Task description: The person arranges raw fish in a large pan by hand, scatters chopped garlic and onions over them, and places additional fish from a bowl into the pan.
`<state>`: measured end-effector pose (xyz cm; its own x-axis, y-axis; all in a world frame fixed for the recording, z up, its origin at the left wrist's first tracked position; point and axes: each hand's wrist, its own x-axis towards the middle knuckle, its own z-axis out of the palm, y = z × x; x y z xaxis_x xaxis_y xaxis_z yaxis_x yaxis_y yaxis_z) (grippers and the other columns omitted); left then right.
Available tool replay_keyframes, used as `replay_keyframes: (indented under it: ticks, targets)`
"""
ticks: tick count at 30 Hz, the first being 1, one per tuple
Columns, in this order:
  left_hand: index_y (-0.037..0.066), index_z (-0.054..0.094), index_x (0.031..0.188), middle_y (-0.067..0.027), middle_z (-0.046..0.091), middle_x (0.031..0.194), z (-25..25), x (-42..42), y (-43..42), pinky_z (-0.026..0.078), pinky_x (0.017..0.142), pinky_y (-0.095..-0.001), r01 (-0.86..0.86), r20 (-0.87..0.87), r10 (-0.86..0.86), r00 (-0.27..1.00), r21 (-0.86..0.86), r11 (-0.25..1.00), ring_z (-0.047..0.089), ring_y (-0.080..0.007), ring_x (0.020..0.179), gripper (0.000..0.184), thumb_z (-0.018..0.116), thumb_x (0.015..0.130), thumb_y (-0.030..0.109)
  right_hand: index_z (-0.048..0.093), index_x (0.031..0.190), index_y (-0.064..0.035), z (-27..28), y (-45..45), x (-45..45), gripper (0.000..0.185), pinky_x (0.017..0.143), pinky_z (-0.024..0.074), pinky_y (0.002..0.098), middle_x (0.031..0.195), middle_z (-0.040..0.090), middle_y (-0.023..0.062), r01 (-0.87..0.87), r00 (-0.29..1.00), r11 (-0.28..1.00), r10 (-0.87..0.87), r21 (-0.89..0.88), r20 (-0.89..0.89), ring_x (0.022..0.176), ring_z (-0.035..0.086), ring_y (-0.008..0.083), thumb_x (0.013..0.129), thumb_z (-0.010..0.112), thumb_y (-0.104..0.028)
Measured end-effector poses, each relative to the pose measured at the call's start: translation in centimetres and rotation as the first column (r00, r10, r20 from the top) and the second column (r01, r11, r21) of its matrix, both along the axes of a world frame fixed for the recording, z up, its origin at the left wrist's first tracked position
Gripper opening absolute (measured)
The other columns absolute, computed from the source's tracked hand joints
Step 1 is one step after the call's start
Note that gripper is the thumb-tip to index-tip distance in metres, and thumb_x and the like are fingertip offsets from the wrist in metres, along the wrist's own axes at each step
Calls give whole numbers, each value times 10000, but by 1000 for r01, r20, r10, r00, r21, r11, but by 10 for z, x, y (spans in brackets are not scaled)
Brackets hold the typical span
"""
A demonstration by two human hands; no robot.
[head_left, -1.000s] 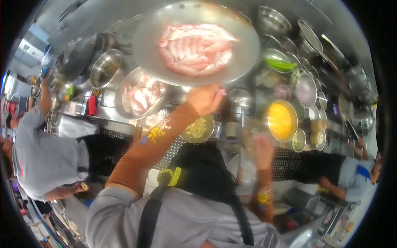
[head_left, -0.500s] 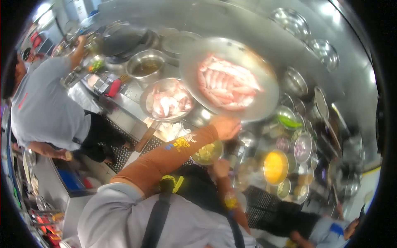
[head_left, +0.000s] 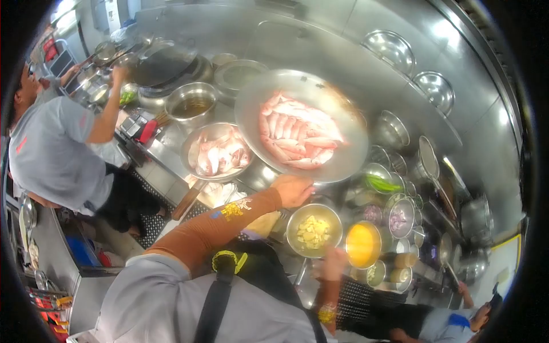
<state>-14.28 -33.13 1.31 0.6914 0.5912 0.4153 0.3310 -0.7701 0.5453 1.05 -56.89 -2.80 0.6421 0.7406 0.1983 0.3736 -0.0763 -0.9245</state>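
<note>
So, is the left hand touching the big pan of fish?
Touching: the head view shows the left hand against the near rim of the pan, with no gap between.

Commercial kitchen: wok [head_left: 247, 127], steel bowls [head_left: 391, 52], strainer [head_left: 429, 156].

Wide metal wok [head_left: 249, 117], pink fish [head_left: 300, 131] packed close inside, smaller metal bowl [head_left: 336, 227] nearby, yellow chunks [head_left: 313, 232] within

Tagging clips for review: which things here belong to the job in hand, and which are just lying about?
Likely part of the job:
wok, left hand at its rim
pale pink pieces inside
bowl of yellow pieces, blurred right hand near it

Apparently just lying about:
pot of brown liquid
orange-yellow liquid
long green vegetables
</note>
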Motion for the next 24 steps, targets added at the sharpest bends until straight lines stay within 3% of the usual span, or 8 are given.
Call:
replay_keyframes:
  ticks: [4, 7, 11, 13, 16, 19, 20, 24]
  targets:
    - [91, 636, 1037, -175, 674, 883, 1, 2, 0, 513, 734, -483, -15, -37, 15, 999, 21, 1000, 646, -400, 812, 213, 567, 929, 261, 549, 626, 13, 37, 5, -6, 310, 503, 325, 254, 626, 507, -58, 66, 991, 998, -63, 16, -121, 595, 397, 41, 875, 667, -130]
    - [57, 639, 1066, -173, 674, 919, -5, 1, 12, 535, 715, -421, -9, 127, 8, 992, 2, 1000, 666, -335, 795, 233, 590, 935, 243, 482, 598, 1, 30, 9, 6, 350, 490, 305, 278, 593, 452, -56, 108, 974, 993, -94, 56, -206, 585, 367, 49, 866, 674, -118]
    - [26, 642, 1149, -131, 661, 955, 76, -6, 22, 542, 698, -318, 198, 342, -186, 921, 0, 980, 651, -233, 779, 304, 694, 863, 117, 439, 593, 10, 58, 31, 8, 374, 475, 302, 297, 549, 394, -23, 159, 979, 983, -145, 95, -141, 568, 356, 52, 849, 681, -115]
    - [56, 622, 1160, -145, 627, 1030, 117, -8, 19, 508, 875, -420, 436, 118, -435, 893, 15, 900, 626, -311, 947, 348, 676, 831, 156, 442, 592, 16, 81, 49, 3, 372, 472, 305, 301, 541, 389, -13, 156, 982, 984, -145, 88, -120, 560, 357, 54, 847, 679, -116]
    - [70, 573, 1273, -154, 587, 1174, 113, 7, 26, 505, 895, -410, 547, -284, -491, 824, 169, 820, 598, -283, 1036, 518, 743, 789, 144, 464, 580, 24, 96, 82, 0, 367, 466, 313, 299, 528, 392, -19, 139, 987, 984, -128, 109, -100, 536, 355, 56, 855, 658, -123]
    - [93, 527, 1323, -157, 535, 1250, 115, 8, 24, 470, 949, -452, 568, -352, -476, 806, 229, 791, 555, -305, 1106, 585, 739, 782, 156, 484, 580, 15, 105, 107, -7, 349, 461, 315, 290, 526, 420, -28, 109, 989, 988, -119, 112, 88, 533, 357, 51, 857, 646, -123]
    - [103, 527, 1325, -157, 533, 1246, 110, 8, 23, 471, 948, -450, 557, -344, -474, 811, 207, 804, 554, -305, 1104, 576, 733, 789, 156, 499, 584, -3, 123, 105, -22, 332, 458, 309, 278, 537, 451, -31, 129, 988, 991, -124, 42, -91, 534, 373, 47, 857, 644, -123]
    - [118, 539, 1310, -155, 558, 1193, 100, -29, 51, 492, 912, -433, 538, -120, -525, 843, 167, 826, 575, -303, 1057, 516, 706, 825, 165, 542, 595, -46, 99, 104, -30, 314, 484, 308, 239, 602, 494, -73, 105, 980, 994, -105, -5, -167, 569, 408, 24, 884, 648, -107]
